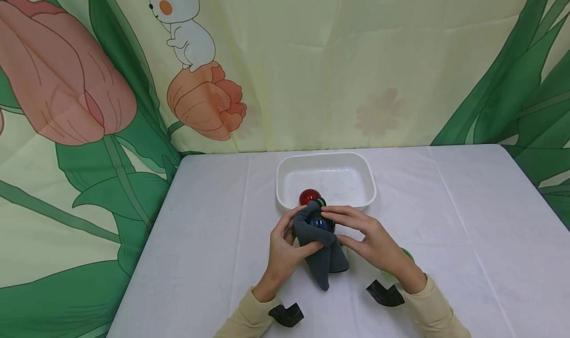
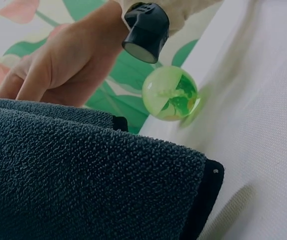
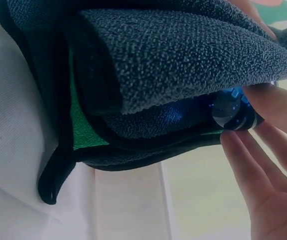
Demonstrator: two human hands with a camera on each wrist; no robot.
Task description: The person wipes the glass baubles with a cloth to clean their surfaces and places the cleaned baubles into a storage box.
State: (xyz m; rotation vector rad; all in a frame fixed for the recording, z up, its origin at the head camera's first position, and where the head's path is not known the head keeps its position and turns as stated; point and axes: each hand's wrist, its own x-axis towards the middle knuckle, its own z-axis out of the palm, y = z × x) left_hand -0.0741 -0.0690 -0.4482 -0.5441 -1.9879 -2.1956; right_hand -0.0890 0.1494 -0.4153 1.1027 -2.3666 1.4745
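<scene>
A dark grey cloth with black edging hangs folded around a shiny dark blue ball. My left hand grips the cloth from the left, thumb across its near side. From the right, my right hand pinches the ball between thumb and fingertips. In the right wrist view, the blue ball peeks out of the fold, and part of the cloth's lining is green. In the left wrist view, the cloth covers the left hand's fingers.
A white tray stands behind the hands, with a glossy red ball at its near side. A clear green ball rests on the white tablecloth, largely covered by the right wrist in the head view. A printed curtain hangs behind the table.
</scene>
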